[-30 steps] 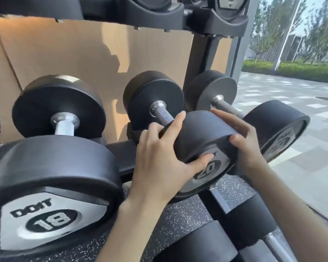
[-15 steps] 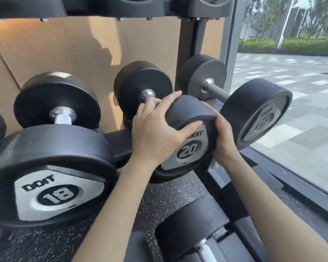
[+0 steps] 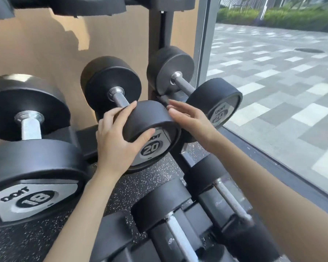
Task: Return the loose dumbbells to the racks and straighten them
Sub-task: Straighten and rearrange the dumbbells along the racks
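Note:
A black 20 dumbbell [image 3: 150,125] lies on the middle rack shelf, its near head facing me. My left hand [image 3: 119,140] grips that near head from the left, thumb on the silver end plate. My right hand [image 3: 189,118] hovers by the head's right side with fingers straight and apart, holding nothing. A second 20 dumbbell [image 3: 214,99] rests just to the right, angled outward. An 18 dumbbell [image 3: 32,167] sits on the shelf at the left.
The rack upright [image 3: 159,31] stands behind the dumbbells, with more dumbbells on the shelf above and on the lower shelf [image 3: 170,214]. A glass wall [image 3: 273,91] runs along the right. Speckled rubber floor [image 3: 121,191] shows beneath.
My right hand has come off the 20 dumbbell's head and opened. The dumbbell has settled further back on the shelf. My left hand still holds the head.

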`<act>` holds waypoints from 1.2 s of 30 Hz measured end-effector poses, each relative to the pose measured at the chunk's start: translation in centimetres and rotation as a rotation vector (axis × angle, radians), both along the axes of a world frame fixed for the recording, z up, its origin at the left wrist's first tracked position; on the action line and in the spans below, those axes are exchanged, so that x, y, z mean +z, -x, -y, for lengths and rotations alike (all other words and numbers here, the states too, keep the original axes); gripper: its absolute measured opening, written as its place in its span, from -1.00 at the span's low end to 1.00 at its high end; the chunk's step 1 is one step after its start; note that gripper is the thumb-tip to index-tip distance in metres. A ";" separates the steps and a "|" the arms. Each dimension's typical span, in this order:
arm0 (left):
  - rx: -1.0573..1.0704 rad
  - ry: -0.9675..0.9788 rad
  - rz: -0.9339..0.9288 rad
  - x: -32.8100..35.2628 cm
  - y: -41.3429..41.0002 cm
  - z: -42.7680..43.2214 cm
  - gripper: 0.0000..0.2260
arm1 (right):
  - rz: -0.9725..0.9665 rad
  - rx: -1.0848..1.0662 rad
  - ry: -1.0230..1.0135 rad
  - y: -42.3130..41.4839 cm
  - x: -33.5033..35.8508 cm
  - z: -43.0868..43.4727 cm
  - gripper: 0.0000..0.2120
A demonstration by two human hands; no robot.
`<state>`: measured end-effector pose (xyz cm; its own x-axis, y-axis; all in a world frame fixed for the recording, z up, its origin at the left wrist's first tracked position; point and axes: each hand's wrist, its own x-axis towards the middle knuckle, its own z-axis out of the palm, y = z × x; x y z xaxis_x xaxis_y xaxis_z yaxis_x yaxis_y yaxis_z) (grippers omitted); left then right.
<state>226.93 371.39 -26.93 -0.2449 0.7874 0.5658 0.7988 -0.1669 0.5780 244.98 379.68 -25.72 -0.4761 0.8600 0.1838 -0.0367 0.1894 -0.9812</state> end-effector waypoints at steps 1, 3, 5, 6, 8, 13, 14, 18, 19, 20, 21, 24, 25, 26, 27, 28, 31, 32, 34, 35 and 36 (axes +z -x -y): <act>0.001 0.030 0.006 0.5 -0.2 0.3 -0.36 | 0.022 -0.031 -0.015 -1.1 1.3 0.4 -0.53; 0.019 0.072 -0.013 1.7 -1.0 0.8 -0.42 | 0.078 -0.079 -0.035 -4.0 3.5 1.1 -0.56; 0.028 0.095 -0.083 2.7 -2.1 0.8 -0.52 | 0.168 -0.108 -0.058 -6.9 4.9 1.5 -0.56; 0.020 0.101 -0.120 3.2 -2.8 0.5 -0.55 | 0.203 -0.120 -0.063 -8.4 5.6 1.5 -0.56; -0.035 0.104 -0.165 3.7 -4.2 0.0 -0.57 | 0.216 -0.162 -0.079 -10.5 6.0 1.3 -0.62; -0.114 0.164 -0.162 3.9 -10.7 -1.9 -0.41 | 0.351 -0.204 -0.320 -16.1 5.4 -1.5 -0.68; -0.111 0.189 -0.153 3.7 -11.9 -2.4 -0.34 | 0.418 -0.178 -0.393 -17.0 5.3 -2.4 -0.67; 0.022 0.315 -0.067 3.3 -14.6 -4.7 -0.09 | 0.642 -0.012 -0.601 -19.3 6.5 -5.8 -0.57; 0.053 0.335 -0.042 3.4 -14.9 -5.3 -0.06 | 0.683 0.041 -0.658 -19.5 7.0 -6.5 -0.54; 0.077 0.348 -0.023 3.5 -15.0 -5.9 -0.04 | 0.722 0.093 -0.707 -19.6 7.5 -7.2 -0.51; 0.096 0.354 -0.014 3.6 -15.1 -6.5 -0.03 | 0.757 0.138 -0.735 -19.6 8.0 -8.0 -0.48; 0.123 0.367 -0.004 3.6 -15.4 -8.3 -0.01 | 0.812 0.225 -0.754 -18.8 8.6 -10.5 -0.38; 0.123 0.386 0.004 3.4 -15.5 -9.0 -0.02 | 0.814 0.229 -0.751 -18.4 8.4 -11.4 -0.34; 0.122 0.406 0.011 3.1 -15.6 -9.6 -0.04 | 0.817 0.227 -0.744 -17.9 8.1 -12.2 -0.29; 0.124 0.418 0.018 2.7 -15.5 -10.2 -0.08 | 0.830 0.226 -0.737 -17.3 7.7 -12.9 -0.24; 0.129 0.418 0.034 2.2 -15.4 -10.8 -0.11 | 0.848 0.237 -0.737 -16.6 7.3 -13.7 -0.20; 0.123 0.411 0.111 1.0 -14.8 -12.1 -0.17 | 0.863 0.309 -0.700 -15.3 6.2 -15.9 -0.14; 0.097 0.422 0.129 0.7 -14.6 -12.5 -0.16 | 0.850 0.310 -0.677 -15.0 5.9 -16.6 -0.13; 0.040 0.442 0.150 0.4 -14.2 -12.9 -0.12 | 0.852 0.314 -0.619 -14.1 5.5 -17.6 -0.12; 0.020 0.455 0.147 0.3 -14.0 -13.0 -0.13 | 0.875 0.326 -0.587 -13.7 5.4 -18.0 -0.11; 0.004 0.472 0.131 0.3 -13.8 -13.1 -0.16 | 0.910 0.337 -0.555 -13.3 5.2 -18.3 -0.10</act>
